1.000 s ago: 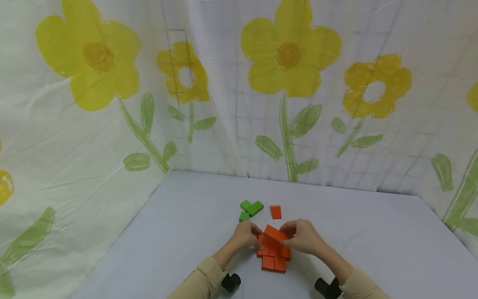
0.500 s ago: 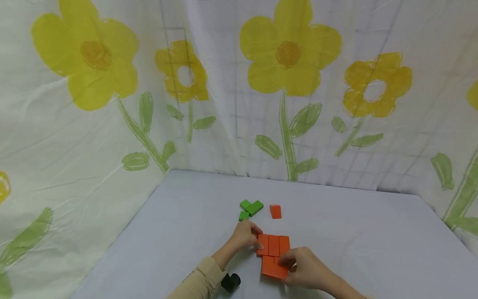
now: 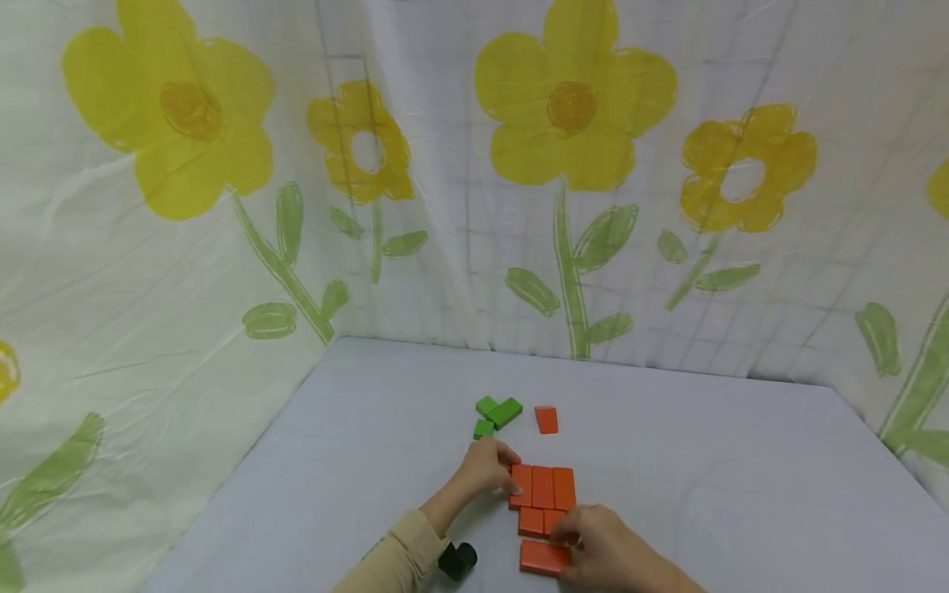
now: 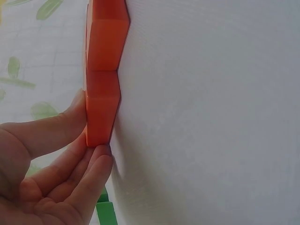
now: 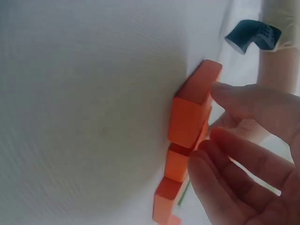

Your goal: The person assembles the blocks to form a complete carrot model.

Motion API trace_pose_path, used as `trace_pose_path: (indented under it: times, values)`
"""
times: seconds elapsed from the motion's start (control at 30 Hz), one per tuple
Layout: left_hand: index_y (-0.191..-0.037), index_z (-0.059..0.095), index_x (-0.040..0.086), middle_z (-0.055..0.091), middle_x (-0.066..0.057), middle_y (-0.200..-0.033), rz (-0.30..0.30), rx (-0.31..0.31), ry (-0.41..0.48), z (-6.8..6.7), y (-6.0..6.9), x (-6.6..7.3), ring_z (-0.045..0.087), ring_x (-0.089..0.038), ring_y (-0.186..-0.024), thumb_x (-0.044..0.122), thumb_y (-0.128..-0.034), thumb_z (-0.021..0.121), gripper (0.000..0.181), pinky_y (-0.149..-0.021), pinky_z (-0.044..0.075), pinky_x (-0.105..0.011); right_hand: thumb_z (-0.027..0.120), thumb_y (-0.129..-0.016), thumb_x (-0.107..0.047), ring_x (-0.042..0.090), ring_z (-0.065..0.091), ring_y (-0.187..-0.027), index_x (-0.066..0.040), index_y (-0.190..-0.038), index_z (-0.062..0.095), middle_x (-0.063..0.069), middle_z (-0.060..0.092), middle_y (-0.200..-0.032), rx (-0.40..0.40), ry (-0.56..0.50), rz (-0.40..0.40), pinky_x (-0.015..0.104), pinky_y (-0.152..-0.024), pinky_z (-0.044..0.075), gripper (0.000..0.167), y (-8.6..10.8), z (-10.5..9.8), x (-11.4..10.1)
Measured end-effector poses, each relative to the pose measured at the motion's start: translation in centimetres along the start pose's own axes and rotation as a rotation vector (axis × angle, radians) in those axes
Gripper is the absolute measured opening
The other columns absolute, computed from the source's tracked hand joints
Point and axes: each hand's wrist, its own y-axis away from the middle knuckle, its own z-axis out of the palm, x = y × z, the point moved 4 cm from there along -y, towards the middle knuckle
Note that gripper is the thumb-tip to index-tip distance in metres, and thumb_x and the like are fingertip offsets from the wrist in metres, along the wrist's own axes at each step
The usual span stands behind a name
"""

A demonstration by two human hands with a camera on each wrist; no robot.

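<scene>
Flat orange-red blocks lie grouped on the white table. At the group's far row, my left hand (image 3: pixel 485 467) holds the left block (image 3: pixel 521 486) of three side by side. In the left wrist view, the thumb lies against one face of that block and the curled fingers at its end. Two smaller blocks (image 3: pixel 530 521) stand nearer, touching that row. Nearest me lies a wide orange-red block (image 3: pixel 543 557), a narrow gap apart from them. My right hand (image 3: pixel 602 543) pinches its right end, with thumb and fingers also around it in the right wrist view (image 5: pixel 187 119).
Beyond the group lie a separate orange-red block (image 3: pixel 547 419) and several green blocks (image 3: pixel 507 413). A black device (image 3: pixel 460 561) is at the left wrist. A curtain (image 3: pixel 445 247) with yellow flowers hangs behind the table (image 3: pixel 726 469).
My right hand has brought the wide block from above the far row toward me and down onto the table, nearest me. My left hand has stayed at the left block.
</scene>
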Motion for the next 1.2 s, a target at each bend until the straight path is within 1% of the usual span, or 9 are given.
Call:
trace_pose_path:
  times: [0.03, 0.13, 0.33, 0.5, 0.7, 1.0, 1.2]
  values:
    - [-0.092, 0.073, -0.002, 0.065, -0.005, -0.082, 0.001, -0.001, 0.001, 0.0, 0.0, 0.0, 0.052, -0.018, -0.072, -0.005, -0.0654, 0.085, 0.030, -0.063, 0.049, -0.031, 0.078, -0.071, -0.005, 0.005, 0.054, -0.076, -0.006, -0.095, 0.074, -0.011, 0.066, -0.086, 0.005, 0.011, -0.017, 0.025, -0.068, 0.050, 0.024, 0.0, 0.0, 0.0]
    - [-0.092, 0.073, -0.002, 0.065, -0.005, -0.082, 0.001, -0.005, 0.004, 0.0, 0.0, 0.0, 0.052, -0.017, -0.072, -0.005, -0.0655, 0.085, 0.029, -0.064, 0.050, -0.031, 0.079, -0.072, -0.008, 0.004, 0.054, -0.075, -0.007, -0.092, 0.074, -0.012, 0.066, -0.085, 0.004, 0.023, -0.034, 0.024, -0.067, 0.050, 0.020, -0.1, -0.1, -0.1]
    - [-0.091, 0.073, -0.002, 0.065, -0.004, -0.082, 0.013, -0.012, 0.013, 0.0, 0.0, 0.0, 0.052, -0.017, -0.072, -0.005, -0.0654, 0.085, 0.029, -0.064, 0.049, -0.031, 0.077, -0.075, -0.008, 0.004, 0.053, -0.074, -0.006, -0.091, 0.075, -0.013, 0.064, -0.085, -0.024, -0.010, 0.000, 0.024, -0.066, 0.049, 0.017, -0.1, 0.2, 0.2]
    - [-0.092, 0.073, -0.002, 0.065, -0.004, -0.082, 0.017, -0.007, 0.001, 0.0, 0.0, 0.1, 0.052, -0.017, -0.072, -0.005, -0.0650, 0.085, 0.030, -0.064, 0.049, -0.031, 0.077, -0.075, -0.007, 0.003, 0.050, -0.072, -0.005, -0.091, 0.075, -0.013, 0.064, -0.083, -0.007, 0.039, -0.026, 0.023, -0.065, 0.048, 0.016, -0.3, 0.1, 0.1]
    - [-0.092, 0.073, -0.002, 0.065, -0.005, -0.083, 0.012, -0.006, -0.001, -0.1, 0.1, 0.1, 0.052, -0.018, -0.073, -0.005, -0.0655, 0.085, 0.029, -0.065, 0.050, -0.032, 0.079, -0.075, -0.007, 0.001, 0.050, -0.071, -0.004, -0.091, 0.076, -0.013, 0.065, -0.083, 0.012, 0.107, -0.040, 0.023, -0.066, 0.049, 0.017, -0.7, 0.0, -0.2]
    - [-0.092, 0.073, -0.003, 0.065, -0.005, -0.082, 0.020, -0.010, 0.003, -0.1, 0.1, 0.1, 0.053, -0.017, -0.073, -0.005, -0.0659, 0.085, 0.029, -0.065, 0.050, -0.031, 0.080, -0.074, -0.007, 0.001, 0.049, -0.070, -0.004, -0.091, 0.076, -0.010, 0.066, -0.082, 0.030, 0.142, -0.055, 0.022, -0.065, 0.049, 0.018, -1.0, 0.0, -0.2]
    - [-0.092, 0.073, -0.003, 0.065, -0.005, -0.082, 0.018, -0.008, -0.001, -0.1, 0.2, 0.2, 0.053, -0.016, -0.072, -0.005, -0.0656, 0.085, 0.029, -0.064, 0.050, -0.030, 0.081, -0.075, -0.008, 0.002, 0.050, -0.071, -0.005, -0.091, 0.076, -0.008, 0.067, -0.084, 0.036, 0.159, -0.048, 0.023, -0.065, 0.049, 0.017, -1.1, -0.1, 0.0]
